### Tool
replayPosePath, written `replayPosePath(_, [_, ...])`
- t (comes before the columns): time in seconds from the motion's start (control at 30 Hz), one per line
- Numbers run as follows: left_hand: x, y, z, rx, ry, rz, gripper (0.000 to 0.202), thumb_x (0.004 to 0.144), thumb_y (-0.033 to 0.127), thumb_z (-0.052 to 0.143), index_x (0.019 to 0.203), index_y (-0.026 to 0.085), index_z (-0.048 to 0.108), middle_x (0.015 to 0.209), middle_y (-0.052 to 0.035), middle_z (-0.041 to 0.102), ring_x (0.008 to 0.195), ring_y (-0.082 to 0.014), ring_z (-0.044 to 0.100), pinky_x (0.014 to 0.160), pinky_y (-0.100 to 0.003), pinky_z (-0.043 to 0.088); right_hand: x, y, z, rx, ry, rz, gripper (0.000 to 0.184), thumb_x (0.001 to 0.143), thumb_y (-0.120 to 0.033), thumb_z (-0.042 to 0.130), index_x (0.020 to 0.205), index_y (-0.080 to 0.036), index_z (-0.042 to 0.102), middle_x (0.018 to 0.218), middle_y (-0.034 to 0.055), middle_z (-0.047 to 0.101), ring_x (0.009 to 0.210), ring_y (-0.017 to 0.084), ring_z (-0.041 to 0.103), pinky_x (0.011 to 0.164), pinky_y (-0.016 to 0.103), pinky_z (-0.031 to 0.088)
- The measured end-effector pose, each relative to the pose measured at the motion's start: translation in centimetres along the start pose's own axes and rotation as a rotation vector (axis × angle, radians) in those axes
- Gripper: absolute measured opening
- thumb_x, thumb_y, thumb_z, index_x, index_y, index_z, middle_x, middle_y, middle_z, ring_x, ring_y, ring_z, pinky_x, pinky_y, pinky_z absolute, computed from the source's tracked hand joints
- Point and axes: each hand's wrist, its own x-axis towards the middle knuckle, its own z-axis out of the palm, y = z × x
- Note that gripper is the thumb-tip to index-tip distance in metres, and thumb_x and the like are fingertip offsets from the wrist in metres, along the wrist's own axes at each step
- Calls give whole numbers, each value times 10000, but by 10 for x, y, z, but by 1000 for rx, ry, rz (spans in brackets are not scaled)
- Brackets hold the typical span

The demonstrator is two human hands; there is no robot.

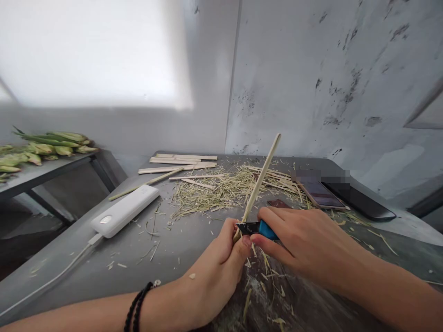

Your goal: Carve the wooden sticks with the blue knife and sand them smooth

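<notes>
My left hand [218,263] is closed around the lower end of a long pale bamboo stick [262,176] that slants up and to the right. My right hand [297,242] grips a small knife with a blue handle [267,229]; its dark blade [247,227] rests against the stick just above my left fingers. A black bead bracelet [138,305] circles my left wrist. Both hands hover over the grey table [86,258].
A pile of thin shavings [221,189] lies behind the hands. Flat cut strips [180,160] lie at the far edge. A white power bank [124,210] with a cable sits left. Two phones [320,192] [363,200] lie right. Green corn husks [44,147] rest on a side table.
</notes>
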Motion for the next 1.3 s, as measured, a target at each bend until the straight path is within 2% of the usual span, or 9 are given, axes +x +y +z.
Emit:
replayPosePath(0.2, [6,-8,4,-46,109,97,396,1019,620,426,943,232,446,716,77,358,624,-99,305,572,-230,308,-3,-6,14,-139,125,42,340,1067,-480,334,833,-256,439,645,-35,557,480,195,578,475,302,172])
replayPosePath(0.33, [14,-18,8,-135,183,116,425,984,646,482,910,228,464,731,61,381,647,-111,322,584,-242,318,-3,-16,13,-317,210,75,368,1061,-483,334,801,-247,444,631,-26,506,466,187,535,499,303,178])
replayPosePath(0.43, [18,-22,10,-132,209,129,423,980,635,497,874,226,464,730,55,383,641,-115,315,567,-246,296,-4,-23,8,-411,226,82,354,1065,-423,338,784,-238,447,646,-19,474,505,185,529,529,318,193])
replayPosePath(0.77, [20,-4,9,33,185,92,495,992,645,438,753,212,446,652,67,335,584,-106,263,533,-263,232,-10,-32,0,-515,172,189,320,1059,-370,351,813,-232,501,670,10,515,558,213,522,589,366,222])
replayPosePath(0.9, [21,-3,9,44,180,79,518,992,651,427,719,212,435,640,63,340,581,-108,278,532,-266,230,-11,-32,-6,-529,133,172,294,1042,-386,400,841,-224,542,685,25,542,583,219,536,598,377,239])
replayPosePath(1.17, [19,1,7,207,175,59,618,981,721,339,643,212,436,572,59,359,541,-115,300,513,-286,227,-11,-21,-15,-499,192,113,344,1054,-386,369,804,-223,542,673,16,523,597,222,537,619,372,242])
replayPosePath(1.3, [19,3,5,260,169,70,612,991,700,340,630,214,430,565,58,357,537,-117,299,516,-288,225,-8,-19,-14,-495,199,72,375,1056,-417,380,793,-218,556,665,13,523,600,213,534,620,368,238])
